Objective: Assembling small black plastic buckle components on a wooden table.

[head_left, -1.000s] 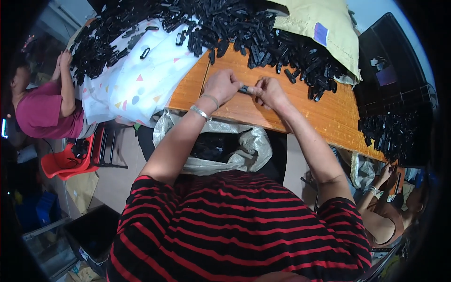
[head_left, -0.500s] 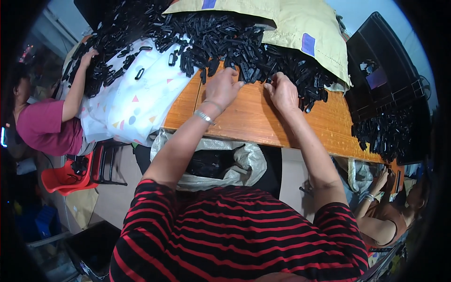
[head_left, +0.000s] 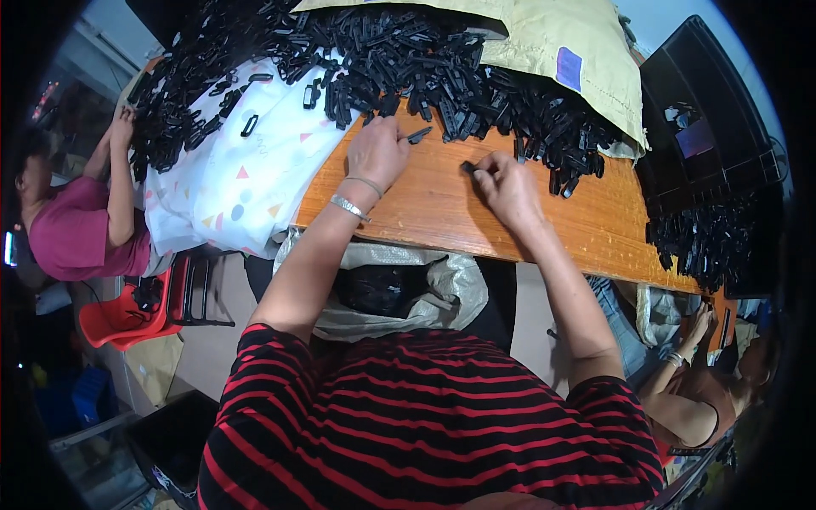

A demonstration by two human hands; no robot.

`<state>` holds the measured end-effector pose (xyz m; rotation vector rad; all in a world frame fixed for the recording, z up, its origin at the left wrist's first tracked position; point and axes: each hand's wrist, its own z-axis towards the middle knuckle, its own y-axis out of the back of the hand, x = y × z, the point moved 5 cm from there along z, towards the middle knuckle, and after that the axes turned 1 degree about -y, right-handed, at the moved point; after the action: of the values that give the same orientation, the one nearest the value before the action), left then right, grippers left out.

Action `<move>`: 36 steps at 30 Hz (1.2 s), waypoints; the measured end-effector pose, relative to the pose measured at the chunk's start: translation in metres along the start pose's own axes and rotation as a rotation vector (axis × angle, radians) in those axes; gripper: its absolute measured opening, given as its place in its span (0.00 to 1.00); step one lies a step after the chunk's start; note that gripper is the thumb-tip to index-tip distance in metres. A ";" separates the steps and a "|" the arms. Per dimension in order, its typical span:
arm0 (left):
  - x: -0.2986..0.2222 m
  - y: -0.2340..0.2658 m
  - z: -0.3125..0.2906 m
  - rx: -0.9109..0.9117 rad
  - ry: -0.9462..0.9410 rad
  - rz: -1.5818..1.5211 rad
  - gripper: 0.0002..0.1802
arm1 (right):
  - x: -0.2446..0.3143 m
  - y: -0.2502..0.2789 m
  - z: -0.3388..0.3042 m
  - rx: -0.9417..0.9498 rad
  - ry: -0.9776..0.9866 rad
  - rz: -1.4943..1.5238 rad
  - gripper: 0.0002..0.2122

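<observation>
My left hand (head_left: pixel 376 155), with a metal-banded watch or bracelet at its wrist, is closed above the wooden table (head_left: pixel 416 200). A narrow black plastic piece (head_left: pixel 420 135) sticks out from its fingertips. To the right, my right hand (head_left: pixel 512 189) pinches a second, smaller black piece (head_left: pixel 468 167) between thumb and fingers, its tip pointing left. Just beyond both hands spreads a heap of black plastic pieces (head_left: pixel 408 64), elongated and loosely tangled. My fingers partly hide both held pieces.
Yellowish sacks (head_left: pixel 565 38) lie over the heap's far side. White patterned sheeting (head_left: pixel 246 183) covers the left. Below the table edge hangs an open woven sack (head_left: pixel 455 293). A black crate (head_left: pixel 710 119) stands right, beside more pieces (head_left: pixel 705 242). Two other people work at left and right.
Both hands have drawn back from the heap's edge, the left moving slightly left and the right toward me. Each now shows a black piece at its fingertips.
</observation>
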<state>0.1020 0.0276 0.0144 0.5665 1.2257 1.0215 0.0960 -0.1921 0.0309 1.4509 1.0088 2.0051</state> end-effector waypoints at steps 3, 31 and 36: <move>-0.008 0.008 -0.015 -0.091 -0.211 0.003 0.05 | 0.015 -0.027 -0.010 0.014 0.185 0.072 0.04; -0.011 -0.015 -0.032 0.429 0.205 -0.940 0.09 | -0.004 -0.042 -0.010 0.227 -0.409 0.818 0.05; -0.012 -0.014 -0.032 0.364 0.147 -0.846 0.08 | -0.003 -0.045 -0.013 0.253 -0.470 0.737 0.06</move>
<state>0.0764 0.0058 -0.0003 0.1939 1.5914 0.1248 0.0824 -0.1698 -0.0085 2.5622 0.5720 1.8400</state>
